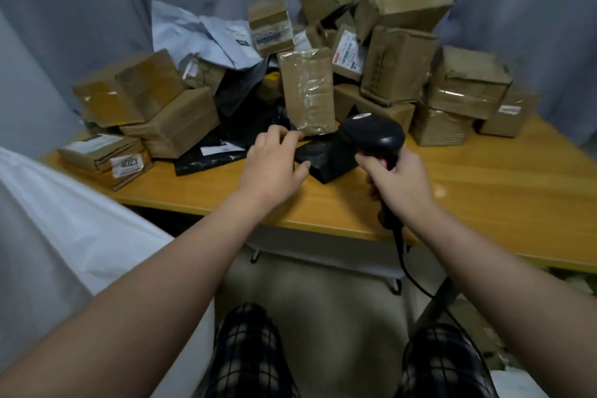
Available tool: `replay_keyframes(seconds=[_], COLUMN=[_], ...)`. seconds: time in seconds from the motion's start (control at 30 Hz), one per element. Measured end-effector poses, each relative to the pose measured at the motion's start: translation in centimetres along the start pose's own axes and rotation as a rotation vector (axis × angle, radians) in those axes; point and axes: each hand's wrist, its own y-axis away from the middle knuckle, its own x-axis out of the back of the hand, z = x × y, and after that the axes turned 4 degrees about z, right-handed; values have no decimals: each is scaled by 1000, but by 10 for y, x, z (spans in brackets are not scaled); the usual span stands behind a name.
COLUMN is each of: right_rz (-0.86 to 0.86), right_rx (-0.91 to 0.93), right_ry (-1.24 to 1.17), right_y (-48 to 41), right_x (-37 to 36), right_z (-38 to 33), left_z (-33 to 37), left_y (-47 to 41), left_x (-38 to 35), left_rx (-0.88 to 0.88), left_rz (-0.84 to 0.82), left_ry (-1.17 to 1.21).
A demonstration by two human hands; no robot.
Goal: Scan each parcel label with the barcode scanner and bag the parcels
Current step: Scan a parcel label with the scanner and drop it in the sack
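A white bag [48, 220] is being shown slack at the left while the wooden surface [484, 178] is being crowded by a heap of brown and grey parcels [397, 64], so most scanning and bagging is judged to be outstanding. At the heap's near edge, a black parcel [326, 158] is being pinched by the left hand [274, 161] while the barcode scanner [378, 132], gripped in the right hand [400, 184], is being aimed over it.
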Motion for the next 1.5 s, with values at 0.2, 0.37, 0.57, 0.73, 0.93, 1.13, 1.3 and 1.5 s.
replay_keyframes(seconds=[0.2, 0.37, 0.57, 0.73, 0.93, 1.13, 1.3, 1.5], right_rz=[42, 19, -30, -71, -43, -124, -73, -60], right_rx=[-72, -176, -195, -280, -293, -382, -386, -385], right_ry=[-64, -101, -97, -251, -381, -539, -479, -441], right_y=[-64, -118, -154, -151, -129, -99, -66, -22], right_x=[2, -9, -23, -21, -7, -10, -3, 13], right_z=[-7, -11, -10, -10, -18, -29, -27, -13], left_z=[2, -17, -30, -15, -5, 17, 24, 19], left_y=[-80, -162, -222, -197, -132, -66, -42, -17], left_x=[-9, -22, -38, -39, -26, -24, -28, -34], left_rx=[-130, -74, -26, -20, 2, 69, 486, 522], left_rz=[111, 86, 1, 182, 221, 247, 146, 11], left_ry=[-77, -145, -223, -161, 94, 377, 845, 706])
